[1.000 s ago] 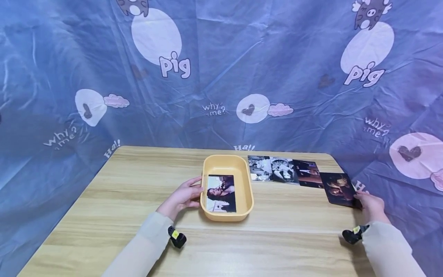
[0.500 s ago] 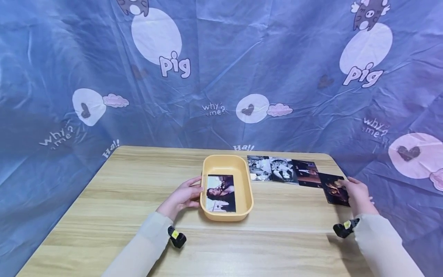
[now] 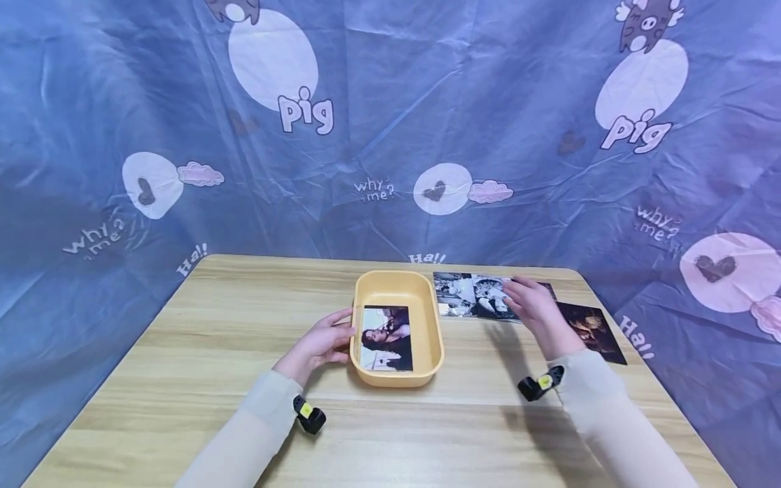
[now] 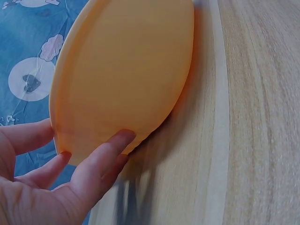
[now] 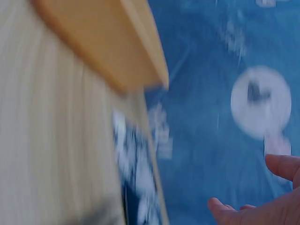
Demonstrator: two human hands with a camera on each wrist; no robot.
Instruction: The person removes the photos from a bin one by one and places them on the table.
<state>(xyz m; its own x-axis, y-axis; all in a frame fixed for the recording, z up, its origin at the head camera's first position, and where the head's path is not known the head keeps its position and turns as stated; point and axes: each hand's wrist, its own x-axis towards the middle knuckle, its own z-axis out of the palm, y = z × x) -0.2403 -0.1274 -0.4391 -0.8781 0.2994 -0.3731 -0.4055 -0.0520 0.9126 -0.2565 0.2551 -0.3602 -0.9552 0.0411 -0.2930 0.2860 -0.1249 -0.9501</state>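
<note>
My left hand (image 3: 323, 340) rests its fingertips on the left outer wall of a yellow plastic tray (image 3: 430, 352). In the left wrist view the fingers (image 4: 101, 159) lie spread against that wall. One photo (image 3: 387, 339) of a dark-haired person lies inside the tray. My right hand (image 3: 537, 315) hangs above a row of photos with nothing in its fingers. Two black-and-white photos (image 3: 454, 295) lie nearest the tray, and a dark photo is mostly hidden behind the hand. Another dark photo (image 3: 592, 332) lies at the row's right end, partly behind the right wrist.
The wooden table (image 3: 390, 434) extends on both sides of the tray. A blue printed cloth (image 3: 366, 135) hangs behind the table and along its sides. Each wrist wears a small black camera, one of them the right wrist camera (image 3: 539, 384).
My right hand has let go of the rightmost dark photo, leaving it on the table, and has moved left over the row. The left hand and tray have stayed in place.
</note>
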